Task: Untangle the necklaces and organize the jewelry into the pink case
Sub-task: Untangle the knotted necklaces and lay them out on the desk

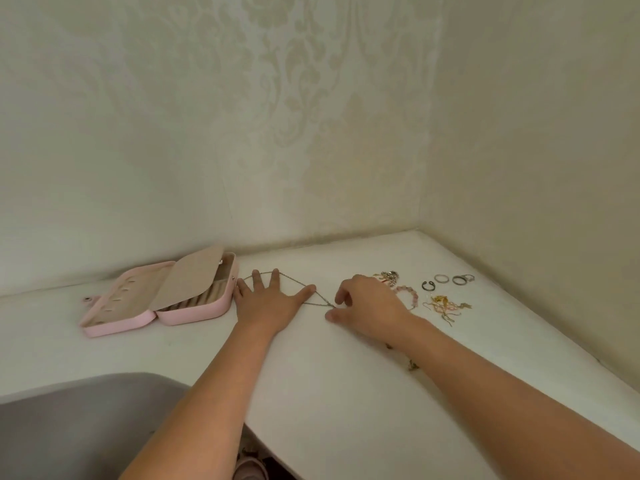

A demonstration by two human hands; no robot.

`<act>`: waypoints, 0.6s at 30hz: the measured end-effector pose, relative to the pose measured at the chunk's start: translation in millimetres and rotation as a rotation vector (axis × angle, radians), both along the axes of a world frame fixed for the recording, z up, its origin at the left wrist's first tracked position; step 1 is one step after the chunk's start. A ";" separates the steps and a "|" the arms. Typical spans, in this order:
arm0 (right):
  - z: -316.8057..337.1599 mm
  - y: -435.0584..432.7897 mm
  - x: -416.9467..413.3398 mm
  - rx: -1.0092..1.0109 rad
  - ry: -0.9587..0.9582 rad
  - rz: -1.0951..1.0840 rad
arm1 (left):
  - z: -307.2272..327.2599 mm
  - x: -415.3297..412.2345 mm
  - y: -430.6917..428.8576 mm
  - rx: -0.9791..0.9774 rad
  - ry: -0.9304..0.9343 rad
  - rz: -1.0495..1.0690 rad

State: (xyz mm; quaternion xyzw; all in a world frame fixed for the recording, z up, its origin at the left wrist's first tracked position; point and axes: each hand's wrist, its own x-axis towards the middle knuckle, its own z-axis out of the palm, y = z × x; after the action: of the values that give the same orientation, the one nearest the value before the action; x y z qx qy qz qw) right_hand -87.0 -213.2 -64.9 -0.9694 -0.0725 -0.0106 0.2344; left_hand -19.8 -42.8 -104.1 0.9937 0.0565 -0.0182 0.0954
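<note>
The left hand (268, 296) lies flat on the table (346, 393), fingers spread and straight, and presses down a thin chain (318, 304) without grasping it. The right hand (367, 303) has curled fingers and seems to pinch the same chain at its near end, between forefinger and thumb. The chain lies on the table between the two hands, just right of the open case (194, 315). It is not yet in the case.

I think the main danger is a too strong pull. If the right hand draws the chain while the left palm pins it, a knot can tighten, or a fine link can break. Whether a knot remains under the left hand, I cannot tell.

The second danger is the right forearm. It passes near the bracelet (408, 296) and the earrings (446, 306), and a small piece (412, 365) lies just beside it. A wide movement can sweep these together, or push them off the table edge. The rings (459, 279) lie further away and seem safer.
</note>
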 end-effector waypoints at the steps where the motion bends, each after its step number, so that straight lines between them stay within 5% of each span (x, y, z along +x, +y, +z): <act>1: -5.0 4.1 3.7 0.020 -0.014 -0.003 | -0.4 -0.3 0.1 0.001 0.002 -0.001; 9: -7.7 1.9 19.6 0.204 0.073 -0.055 | -0.2 -1.9 2.3 -0.005 0.023 -0.039; 18: -5.0 -9.9 24.0 0.751 0.272 -0.066 | 0.9 -4.1 2.2 -0.018 0.032 -0.053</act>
State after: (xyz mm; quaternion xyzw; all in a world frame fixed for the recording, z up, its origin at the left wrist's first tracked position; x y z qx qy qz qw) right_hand -63.0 -223.1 -70.0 -0.8107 -0.0007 0.0843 0.5793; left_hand -23.9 -40.7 -103.3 0.9935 0.0313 -0.0372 0.1030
